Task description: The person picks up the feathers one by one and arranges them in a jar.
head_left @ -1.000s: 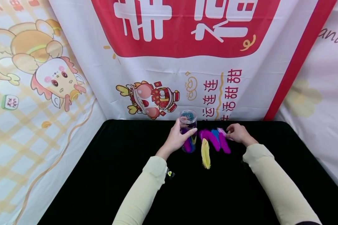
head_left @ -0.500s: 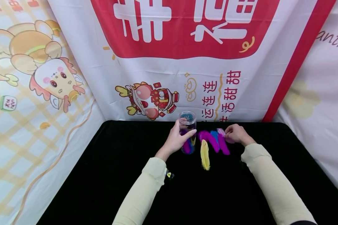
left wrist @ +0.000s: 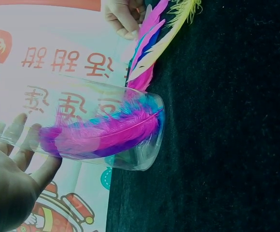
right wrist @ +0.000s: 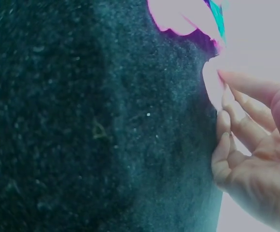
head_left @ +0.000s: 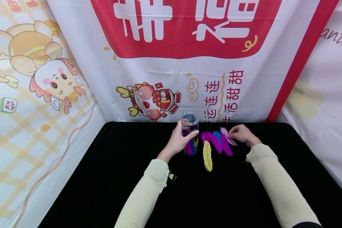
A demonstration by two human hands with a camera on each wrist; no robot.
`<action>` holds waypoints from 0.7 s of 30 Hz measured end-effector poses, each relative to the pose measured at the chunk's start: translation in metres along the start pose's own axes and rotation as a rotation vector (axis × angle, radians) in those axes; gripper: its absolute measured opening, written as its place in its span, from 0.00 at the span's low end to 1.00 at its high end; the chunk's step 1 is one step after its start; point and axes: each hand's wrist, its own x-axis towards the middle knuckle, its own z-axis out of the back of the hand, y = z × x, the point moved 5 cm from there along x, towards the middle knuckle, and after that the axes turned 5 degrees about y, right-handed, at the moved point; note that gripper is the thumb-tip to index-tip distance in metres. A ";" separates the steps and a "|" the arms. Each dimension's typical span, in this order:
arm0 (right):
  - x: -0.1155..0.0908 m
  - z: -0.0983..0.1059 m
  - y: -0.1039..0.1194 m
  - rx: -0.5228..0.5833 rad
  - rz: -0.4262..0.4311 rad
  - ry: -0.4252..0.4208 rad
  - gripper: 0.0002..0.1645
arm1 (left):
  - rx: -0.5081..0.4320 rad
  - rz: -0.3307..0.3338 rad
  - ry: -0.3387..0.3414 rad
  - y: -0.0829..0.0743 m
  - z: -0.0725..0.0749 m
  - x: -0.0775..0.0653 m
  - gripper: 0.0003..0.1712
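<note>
My left hand (head_left: 178, 139) grips a clear jar (head_left: 190, 118) from its left side, thumb across the front. Inside the upright jar, magenta, purple and blue feathers (left wrist: 111, 133) show through the wall. To the right of the feather row, my right hand (head_left: 243, 134) pinches a pale pink feather (head_left: 224, 131) between thumb and fingertips. In the right wrist view this feather (right wrist: 211, 82) lies at the fingertips, close over the cloth. Between the hands are magenta feathers (head_left: 227, 147) and a blue feather (head_left: 217, 136). A yellow feather (head_left: 207, 156) lies nearer to me.
Black cloth (head_left: 131, 177) covers the table. A printed white and red banner (head_left: 165, 69) hangs right behind its back edge, close to the jar. Patterned fabric walls (head_left: 42, 126) stand at the left and right.
My right hand has shifted slightly right, and the pale pink feather now shows at more of its length, slanting out from the magenta one. The left hand and jar stay in place.
</note>
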 end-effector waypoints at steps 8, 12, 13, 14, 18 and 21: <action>0.002 -0.005 0.002 -0.044 -0.022 0.006 0.12 | 0.003 0.005 0.002 0.002 0.000 0.000 0.42; 0.003 -0.008 0.002 -0.062 -0.048 0.019 0.07 | 0.002 0.011 0.009 0.002 0.000 0.000 0.43; 0.003 -0.008 0.003 -0.058 -0.051 0.022 0.07 | 0.004 0.013 0.008 0.002 0.000 0.000 0.44; 0.002 -0.008 0.003 -0.054 -0.058 0.021 0.06 | 0.004 0.014 0.006 0.002 0.000 0.000 0.43; 0.002 -0.004 0.004 -0.034 -0.033 0.014 0.07 | 0.009 0.013 -0.006 0.000 0.001 0.001 0.42; 0.002 -0.002 0.001 -0.019 -0.020 0.009 0.08 | 0.014 0.017 -0.001 0.002 0.000 0.001 0.42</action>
